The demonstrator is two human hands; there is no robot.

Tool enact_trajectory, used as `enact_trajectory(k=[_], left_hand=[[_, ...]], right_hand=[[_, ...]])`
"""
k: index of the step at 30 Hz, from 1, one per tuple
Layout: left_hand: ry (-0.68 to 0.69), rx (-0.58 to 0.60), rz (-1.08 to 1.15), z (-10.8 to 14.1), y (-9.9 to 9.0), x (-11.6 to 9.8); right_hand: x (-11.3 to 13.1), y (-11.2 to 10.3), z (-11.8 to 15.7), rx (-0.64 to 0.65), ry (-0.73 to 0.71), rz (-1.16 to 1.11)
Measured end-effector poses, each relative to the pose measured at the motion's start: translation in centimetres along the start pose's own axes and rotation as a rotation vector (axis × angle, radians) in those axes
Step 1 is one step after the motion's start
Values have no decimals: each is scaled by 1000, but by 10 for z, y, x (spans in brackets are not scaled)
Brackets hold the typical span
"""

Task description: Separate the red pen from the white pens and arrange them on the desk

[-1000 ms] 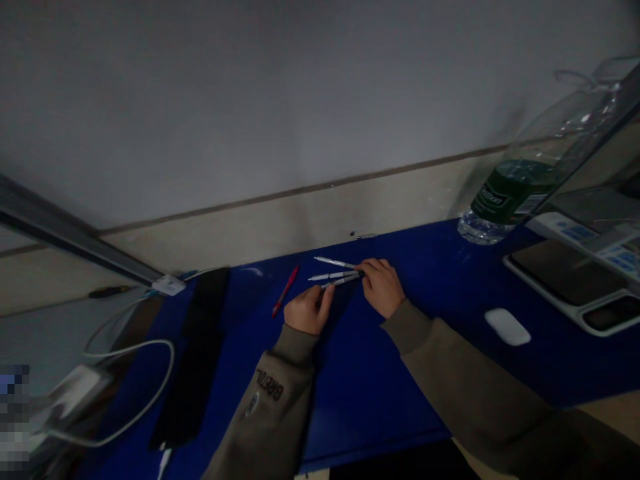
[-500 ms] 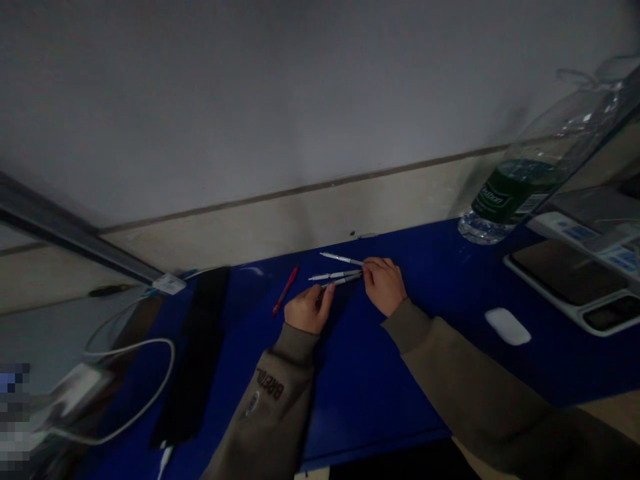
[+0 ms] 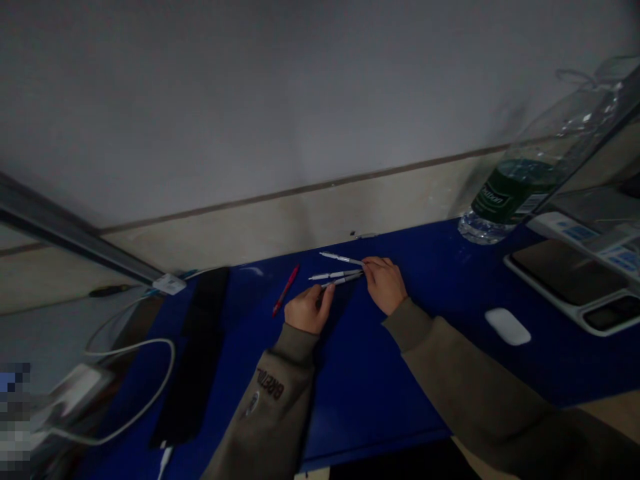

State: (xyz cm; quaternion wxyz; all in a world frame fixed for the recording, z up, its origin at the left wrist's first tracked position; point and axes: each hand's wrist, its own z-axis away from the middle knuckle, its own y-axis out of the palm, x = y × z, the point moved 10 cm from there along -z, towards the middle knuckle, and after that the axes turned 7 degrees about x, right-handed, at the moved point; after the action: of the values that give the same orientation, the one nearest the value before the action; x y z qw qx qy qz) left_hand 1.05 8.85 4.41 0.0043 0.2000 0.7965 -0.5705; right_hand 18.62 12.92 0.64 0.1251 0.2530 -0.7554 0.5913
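Note:
Three whitish pens lie fanned out between my hands on the blue tabletop [image 3: 350, 373]. My left hand [image 3: 306, 310] is closed, with thumb and fingers pinching the left end of the lowest pen [image 3: 346, 280]. Just above it lies the middle pen [image 3: 330, 275], its right end close to or touching the lowest pen's tip. The upper pen [image 3: 340, 257] slants toward my right hand [image 3: 386, 287], whose closed fingers cover its right end. A red pen [image 3: 286, 291] lies apart, just left of my left hand.
A large clear bottle with a green label [image 3: 505, 195] stands at the right by the wall. Nearer are a white mouse [image 3: 507, 326] and a grey-white device with a dark panel [image 3: 570, 270]. A black strip [image 3: 193, 373] and a white cable [image 3: 173, 363] lie left.
My right hand has shifted very slightly at the upper pen's end. The left hand and the pens look the same.

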Motion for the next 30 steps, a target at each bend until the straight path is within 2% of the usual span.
enact_trajectory(k=[13, 17, 21, 24, 30], left_hand=[[15, 37, 19, 0, 5, 0], [17, 22, 12, 0, 4, 1], [6, 7, 23, 0, 2, 1], [4, 7, 36, 0, 2, 1], [-3, -3, 40, 0, 3, 4]], right_hand=[[0, 7, -5, 25, -76, -131], [-1, -4, -3, -80, -63, -155], [-10, -13, -3, -185, 19, -78], [-19, -7, -14, -174, 56, -29], [-28, 2, -43, -129, 38, 23]])
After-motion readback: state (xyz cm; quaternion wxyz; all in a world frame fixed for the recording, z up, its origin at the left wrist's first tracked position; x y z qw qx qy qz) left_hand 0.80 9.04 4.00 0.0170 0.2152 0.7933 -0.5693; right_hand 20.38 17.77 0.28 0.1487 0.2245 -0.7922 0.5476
